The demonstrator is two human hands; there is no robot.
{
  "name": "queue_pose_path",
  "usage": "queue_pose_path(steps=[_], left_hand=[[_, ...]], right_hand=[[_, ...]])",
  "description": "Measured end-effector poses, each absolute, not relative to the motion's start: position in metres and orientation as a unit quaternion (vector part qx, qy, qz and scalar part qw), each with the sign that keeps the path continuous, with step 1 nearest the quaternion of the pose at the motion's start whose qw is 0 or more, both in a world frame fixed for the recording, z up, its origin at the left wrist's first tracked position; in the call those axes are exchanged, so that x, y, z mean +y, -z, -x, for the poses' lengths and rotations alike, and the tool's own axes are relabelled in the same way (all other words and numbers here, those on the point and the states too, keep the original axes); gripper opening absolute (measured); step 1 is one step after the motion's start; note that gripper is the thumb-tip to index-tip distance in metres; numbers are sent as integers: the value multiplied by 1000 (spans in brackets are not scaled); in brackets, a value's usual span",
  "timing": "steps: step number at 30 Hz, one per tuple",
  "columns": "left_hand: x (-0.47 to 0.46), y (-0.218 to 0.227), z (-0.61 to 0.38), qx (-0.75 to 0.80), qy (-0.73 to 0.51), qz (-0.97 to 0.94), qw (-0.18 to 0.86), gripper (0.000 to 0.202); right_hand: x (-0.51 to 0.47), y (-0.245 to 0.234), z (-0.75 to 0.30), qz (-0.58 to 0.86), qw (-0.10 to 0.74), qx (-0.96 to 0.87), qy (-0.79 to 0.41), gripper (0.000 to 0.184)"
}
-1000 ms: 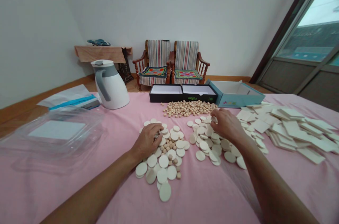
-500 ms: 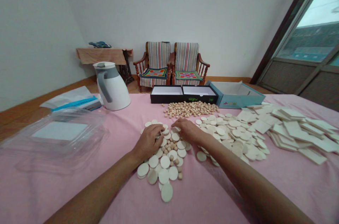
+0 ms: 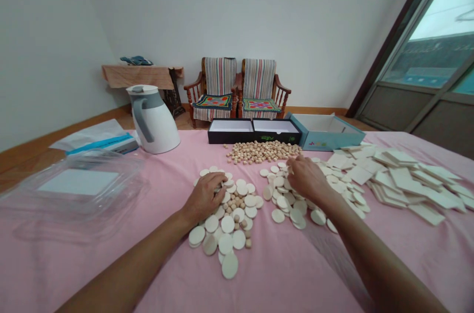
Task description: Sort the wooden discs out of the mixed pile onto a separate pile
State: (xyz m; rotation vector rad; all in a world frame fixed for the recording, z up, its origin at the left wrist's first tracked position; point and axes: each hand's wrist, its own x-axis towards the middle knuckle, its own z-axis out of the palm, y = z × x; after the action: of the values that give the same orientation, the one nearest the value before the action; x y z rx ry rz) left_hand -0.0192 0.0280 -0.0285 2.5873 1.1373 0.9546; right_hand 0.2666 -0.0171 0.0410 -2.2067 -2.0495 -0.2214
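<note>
My left hand point(image 3: 206, 196) rests on the left edge of a near pile of round wooden discs point(image 3: 227, 224), its fingers curled inward with the thumb below them. What they hold, if anything, is hidden. Small wooden beads point(image 3: 235, 202) lie among these discs. Over a second pile of wooden discs point(image 3: 283, 202), to the right, my right hand point(image 3: 306, 177) is bent down with its fingers drawn together. Its fingertips touch the discs at the pile's far side, and I cannot make out anything between them.
Behind the discs lies a heap of wooden beads point(image 3: 262, 152), in front of a black box point(image 3: 255, 137) and a light-blue box point(image 3: 329, 139). Square wooden pieces point(image 3: 411, 179) are stacked at right. A white jug point(image 3: 155, 123) and a clear plastic container point(image 3: 77, 184) stand at left on the pink cloth point(image 3: 281, 273).
My right hand has moved right, from the near pile to the second pile of discs. My left hand stays at the near pile. The view has shifted slightly.
</note>
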Motion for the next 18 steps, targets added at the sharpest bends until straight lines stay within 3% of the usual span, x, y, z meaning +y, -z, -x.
queue_pose_path(steps=[3,9,13,18], left_hand=[[28,29,19,381,-321,-864,79,23],[29,29,19,381,-313,-866,80,24],[28,28,19,385,-311,-865,84,23],[27,27,19,388,-308,-864,89,23]], right_hand=[[-22,-44,-267,732,77,-671,89,31],[-12,-28,-217,570,99,-813,-67,38],[-2,-14,-202,556,57,-826,-69,35],[3,-7,-202,548,83,-829,-73,34]])
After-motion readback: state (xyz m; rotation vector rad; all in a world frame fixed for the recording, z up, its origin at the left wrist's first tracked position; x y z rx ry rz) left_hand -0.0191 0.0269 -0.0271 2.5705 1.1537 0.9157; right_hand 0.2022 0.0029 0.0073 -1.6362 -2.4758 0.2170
